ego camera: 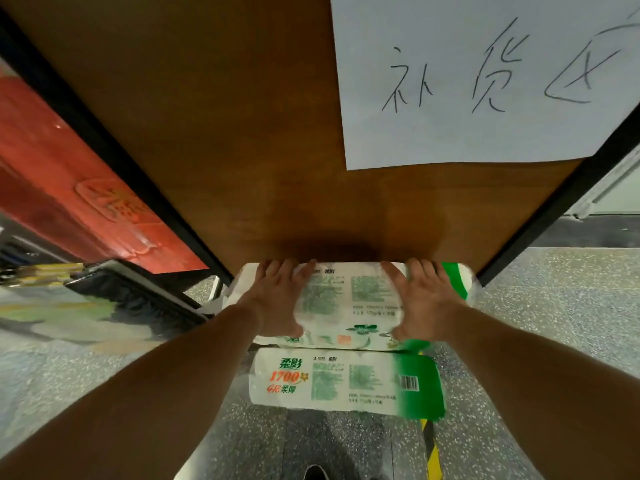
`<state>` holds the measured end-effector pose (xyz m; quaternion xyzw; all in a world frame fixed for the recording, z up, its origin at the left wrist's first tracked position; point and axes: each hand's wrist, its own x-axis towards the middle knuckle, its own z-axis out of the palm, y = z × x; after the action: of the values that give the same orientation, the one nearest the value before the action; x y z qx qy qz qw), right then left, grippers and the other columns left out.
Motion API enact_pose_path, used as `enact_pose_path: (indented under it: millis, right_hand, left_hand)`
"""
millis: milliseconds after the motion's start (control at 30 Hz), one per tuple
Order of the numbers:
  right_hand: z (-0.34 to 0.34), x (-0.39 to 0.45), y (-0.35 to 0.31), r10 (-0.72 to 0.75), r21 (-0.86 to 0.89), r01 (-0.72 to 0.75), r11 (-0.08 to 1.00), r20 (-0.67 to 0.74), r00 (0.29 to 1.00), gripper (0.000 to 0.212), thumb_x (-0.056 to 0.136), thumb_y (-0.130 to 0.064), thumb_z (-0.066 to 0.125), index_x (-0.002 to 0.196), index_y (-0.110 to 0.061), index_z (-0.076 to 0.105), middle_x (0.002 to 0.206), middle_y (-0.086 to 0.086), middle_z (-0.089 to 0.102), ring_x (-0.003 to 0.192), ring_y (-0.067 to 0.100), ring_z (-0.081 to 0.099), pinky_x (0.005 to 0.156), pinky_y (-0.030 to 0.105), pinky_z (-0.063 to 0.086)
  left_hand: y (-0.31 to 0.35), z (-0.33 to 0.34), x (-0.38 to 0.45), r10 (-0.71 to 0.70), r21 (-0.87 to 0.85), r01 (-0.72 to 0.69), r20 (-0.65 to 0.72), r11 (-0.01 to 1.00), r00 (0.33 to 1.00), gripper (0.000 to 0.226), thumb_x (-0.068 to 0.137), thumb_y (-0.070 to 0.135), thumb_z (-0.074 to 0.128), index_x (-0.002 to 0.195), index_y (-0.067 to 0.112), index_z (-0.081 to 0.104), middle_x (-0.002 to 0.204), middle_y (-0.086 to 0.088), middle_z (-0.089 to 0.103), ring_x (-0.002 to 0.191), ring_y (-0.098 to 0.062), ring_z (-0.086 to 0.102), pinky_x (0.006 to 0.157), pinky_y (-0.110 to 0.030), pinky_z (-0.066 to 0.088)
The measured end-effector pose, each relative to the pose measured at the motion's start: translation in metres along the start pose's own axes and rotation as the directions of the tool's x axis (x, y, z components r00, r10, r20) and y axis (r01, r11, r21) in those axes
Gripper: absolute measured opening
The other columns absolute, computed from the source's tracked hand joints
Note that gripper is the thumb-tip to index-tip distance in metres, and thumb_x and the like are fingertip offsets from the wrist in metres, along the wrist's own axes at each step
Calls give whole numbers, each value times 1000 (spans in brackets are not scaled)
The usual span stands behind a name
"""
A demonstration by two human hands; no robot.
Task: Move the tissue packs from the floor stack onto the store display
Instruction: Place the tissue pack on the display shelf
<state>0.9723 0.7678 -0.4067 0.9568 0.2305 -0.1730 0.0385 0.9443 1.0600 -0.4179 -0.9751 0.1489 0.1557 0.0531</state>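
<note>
— Both forearms are closest to us, reaching forward. What is the biggest thing in front of them?

— It is the brown wooden board [242, 133], framed with black bars, which fills the upper half of the view. On its right part a white paper sheet [485, 81] with handwritten characters is fixed. At the left, behind a black bar, I see a red package [69, 174].

— And the floor?

— The speckled grey floor [561, 306] is below, with a yellow and black stripe [431, 452] near the bottom.

— Where are the tissue packs?

— Two packs are there, just below the bottom edge of the board. The lower tissue pack [346, 381], white with a green end and a barcode, lies nearer to us. The upper tissue pack [346, 299] sits above it and beyond it; if they touch, I cannot tell.

— What do the hands do?

— The left hand [277, 296] clasps the left part of the upper pack, fingers curled over its far edge and thumb at its near edge. The right hand [422, 296] grips the right part in the same way.
</note>
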Motion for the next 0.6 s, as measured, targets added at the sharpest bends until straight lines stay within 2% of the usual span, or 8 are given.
enact_pose_path:
  millis: [133,300,433,567,600]
  right_hand:
    - [-36,-13,-19,-70,-8,70,998,-33,997,131,63,-73,71,158,-28,-7,151,16,23,142,38,19,123,56,6]
    - [-112,-29,-72,-263,-131,249,960,-103,959,129,66,-78,67,159,-25,-5,154,19,20,144,39,19,122,54,7]
    - [-177,-42,-141,-440,-166,416,894,-155,885,128,67,-77,68,159,-27,-6,154,17,18,144,38,15,122,56,5]
    - [-232,-67,-237,-613,-231,573,787,-176,770,130,67,-76,69,159,-27,-8,159,18,13,147,39,12,122,57,4]
    - [-241,-72,-252,-625,-226,588,777,-166,762,130,67,-76,69,158,-28,-10,161,18,9,149,39,8,123,56,2]
  left_hand:
    - [-9,-35,-47,-87,-7,87,-17,996,996,132,63,65,78,159,25,-4,156,-9,19,145,-33,17,123,-52,9]
    - [-32,-87,-146,-267,-38,265,-78,963,960,132,60,68,76,160,24,2,156,-10,23,143,-34,20,122,-52,9]
    - [-55,-123,-248,-455,-98,447,-100,889,885,135,60,67,78,160,28,-4,159,-10,19,147,-32,15,123,-51,3]
    - [-74,-148,-368,-620,-116,609,-154,784,769,137,56,71,76,159,29,-3,156,-7,24,144,-30,20,123,-50,8]
    - [-77,-151,-386,-640,-125,627,-156,769,753,136,55,72,75,159,29,-2,156,-6,25,143,-29,21,123,-50,8]
